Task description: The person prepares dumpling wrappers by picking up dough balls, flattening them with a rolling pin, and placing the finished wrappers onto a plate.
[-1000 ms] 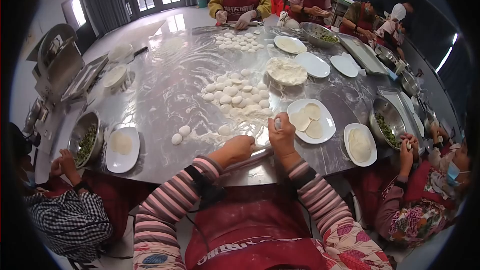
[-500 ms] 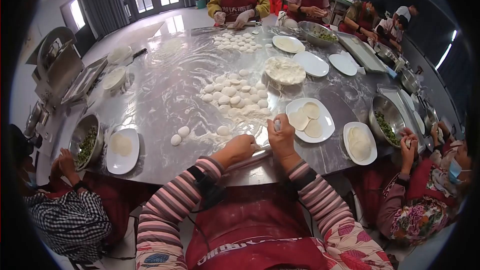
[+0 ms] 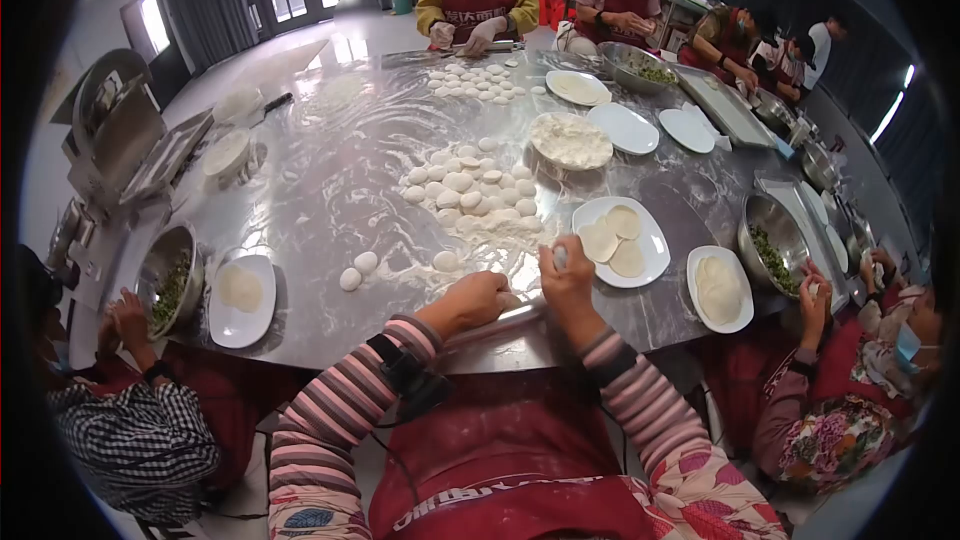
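Near the table's front edge my left hand (image 3: pixel 468 302) is closed, with its fingers curled at a floury spot; what they hold is hidden. My right hand (image 3: pixel 567 280) is wrapped round the end of a metallic rolling pin (image 3: pixel 520 313), which slants down to the left beneath my hands. Beyond my hands lies a heap of floured dough pieces (image 3: pixel 468 182). A single dough piece (image 3: pixel 445 261) rests just beyond my left hand, and two more (image 3: pixel 358 271) sit to its left. Right of my right hand is a white plate (image 3: pixel 651 252) with thin round wrappers (image 3: pixel 615 238).
A flour bowl (image 3: pixel 570 141) stands behind the plate. Another plate of wrappers (image 3: pixel 719 285) and a bowl of green filling (image 3: pixel 774 243) are at right. At left are a bowl (image 3: pixel 170 280) and a plate (image 3: pixel 243 325). Co-workers stand around the metal table (image 3: pixel 320 200).
My right hand has shifted slightly down and its grip has turned a little. The rolling pin lies at a slightly different angle. My left hand has barely moved.
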The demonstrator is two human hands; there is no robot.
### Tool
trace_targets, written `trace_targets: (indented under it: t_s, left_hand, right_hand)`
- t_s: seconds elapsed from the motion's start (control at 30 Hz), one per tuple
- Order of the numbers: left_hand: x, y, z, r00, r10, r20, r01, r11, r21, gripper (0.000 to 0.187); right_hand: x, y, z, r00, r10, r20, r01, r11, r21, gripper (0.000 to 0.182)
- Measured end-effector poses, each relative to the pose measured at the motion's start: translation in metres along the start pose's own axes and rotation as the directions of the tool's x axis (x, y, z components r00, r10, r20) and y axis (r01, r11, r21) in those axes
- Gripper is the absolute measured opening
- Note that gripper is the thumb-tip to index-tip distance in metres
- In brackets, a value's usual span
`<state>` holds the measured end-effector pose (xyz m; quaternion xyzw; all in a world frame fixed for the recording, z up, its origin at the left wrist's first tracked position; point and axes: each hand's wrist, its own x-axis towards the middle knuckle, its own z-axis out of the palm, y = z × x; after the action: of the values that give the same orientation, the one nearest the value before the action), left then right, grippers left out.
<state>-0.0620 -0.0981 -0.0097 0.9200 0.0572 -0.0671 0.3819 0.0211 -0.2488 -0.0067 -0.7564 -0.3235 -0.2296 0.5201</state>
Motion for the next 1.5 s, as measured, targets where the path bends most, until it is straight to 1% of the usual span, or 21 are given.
trace_targets:
  t_s: [0.1, 0.17, 0.2, 0.27, 0.3, 0.43, 0.5, 0.53, 0.6, 0.67, 0.73, 0.77, 0.83, 0.9, 0.97, 1.03, 1.1, 1.2, 1.23, 1.3, 1.5]
  left_hand:
    - [-0.008, -0.017, 0.004, 0.997, 0.08, 0.0, -0.08, 0.992, 0.097, 0.019]
    - [-0.017, -0.019, -0.005, 0.997, 0.032, 0.064, -0.026, 0.996, -0.089, 0.018]
    - [-0.021, -0.018, -0.007, 0.993, 0.042, 0.107, -0.031, 0.994, -0.104, 0.018]
    - [-0.023, -0.009, -0.009, 0.994, 0.047, 0.103, -0.038, 0.995, -0.09, 0.018]
    - [-0.022, -0.004, -0.011, 0.995, 0.06, 0.081, -0.054, 0.996, -0.077, 0.018]
    - [-0.011, -0.019, -0.007, 0.997, 0.05, -0.054, -0.05, 0.999, -0.011, 0.02]
    - [-0.019, -0.02, -0.004, 0.998, 0.047, -0.041, -0.049, 0.998, -0.042, 0.021]
    - [-0.024, -0.014, -0.006, 1.0, 0.009, 0.0, -0.009, 0.999, -0.041, 0.024]
    - [-0.028, -0.008, -0.008, 0.999, 0.023, 0.04, -0.024, 1.0, 0.017, 0.021]
    - [-0.009, -0.008, -0.003, 0.996, 0.08, 0.038, -0.082, 0.996, 0.04, 0.02]
    - [0.011, 0.006, 0.0, 0.996, 0.073, 0.057, -0.057, 0.97, -0.237, 0.015]
    - [0.024, 0.018, 0.003, 0.994, 0.084, 0.067, -0.067, 0.972, -0.225, 0.015]
    - [0.057, 0.058, 0.009, 0.983, 0.119, 0.139, -0.053, 0.913, -0.405, 0.016]
    - [0.091, 0.087, 0.016, 0.987, 0.139, 0.084, -0.048, 0.747, -0.663, 0.019]
    - [0.11, 0.099, 0.01, 0.999, 0.038, -0.002, -0.028, 0.683, -0.73, 0.022]
    - [0.115, 0.081, 0.001, 0.992, -0.052, -0.118, -0.015, 0.861, -0.509, 0.023]
    - [0.096, 0.043, -0.011, 0.938, 0.065, -0.341, -0.092, 0.994, -0.066, 0.021]
    - [0.045, -0.009, -0.031, 0.888, 0.001, -0.459, 0.181, 0.918, 0.352, 0.026]
    - [0.033, -0.019, -0.037, 0.888, -0.004, -0.46, 0.186, 0.918, 0.35, 0.026]
    - [0.013, -0.036, -0.043, 0.911, -0.246, -0.332, 0.366, 0.854, 0.369, 0.031]
    - [0.012, -0.033, -0.031, 0.939, -0.115, -0.323, 0.209, 0.94, 0.271, 0.031]
  right_hand:
    - [-0.035, -0.005, -0.032, 0.998, -0.052, -0.039, 0.051, 0.998, -0.029, 0.022]
    - [-0.06, -0.008, -0.048, 0.969, 0.238, 0.069, -0.245, 0.958, 0.151, 0.021]
    - [-0.055, -0.004, -0.042, 0.967, 0.243, 0.069, -0.251, 0.956, 0.152, 0.021]
    - [-0.026, 0.004, -0.022, 0.975, -0.219, -0.038, 0.208, 0.959, -0.192, 0.019]
    - [-0.012, -0.003, -0.01, 1.0, -0.004, -0.027, 0.003, 0.999, -0.034, 0.018]
    - [0.009, 0.0, 0.02, 0.999, 0.016, -0.031, -0.015, 1.0, 0.026, 0.017]
    - [0.0, 0.0, 0.003, 1.0, 0.028, -0.01, -0.028, 0.999, 0.025, 0.017]
    - [-0.013, 0.012, -0.006, 0.989, -0.146, 0.006, 0.146, 0.987, -0.062, 0.018]
    - [-0.032, -0.009, -0.036, 0.999, -0.031, -0.018, 0.031, 0.998, 0.047, 0.022]
    - [-0.052, -0.009, -0.05, 0.99, -0.14, 0.017, 0.14, 0.99, -0.032, 0.021]
    - [-0.058, -0.022, -0.064, 1.0, -0.022, 0.022, 0.019, 0.996, 0.089, 0.02]
    - [-0.059, -0.026, -0.066, 0.998, 0.052, 0.03, -0.057, 0.985, 0.162, 0.019]
    - [-0.055, -0.023, -0.066, 1.0, 0.022, -0.002, -0.022, 0.979, 0.203, 0.019]
    - [-0.053, -0.021, -0.064, 1.0, -0.005, -0.021, 0.01, 0.969, 0.248, 0.019]
    - [-0.053, -0.017, -0.061, 1.0, -0.02, -0.005, 0.02, 0.965, 0.261, 0.018]
    - [-0.054, -0.015, -0.063, 1.0, -0.016, 0.016, 0.011, 0.965, 0.263, 0.019]
    - [-0.054, -0.016, -0.065, 0.999, 0.02, 0.04, -0.031, 0.953, 0.301, 0.019]
    - [-0.054, -0.017, -0.066, 0.998, 0.031, 0.062, -0.047, 0.957, 0.285, 0.019]
    - [-0.053, -0.017, -0.066, 0.997, 0.032, 0.067, -0.05, 0.957, 0.287, 0.019]
    - [-0.052, -0.017, -0.064, 0.999, 0.021, 0.037, -0.031, 0.959, 0.281, 0.02]
    - [-0.059, -0.022, -0.063, 0.994, 0.052, 0.092, -0.07, 0.977, 0.201, 0.021]
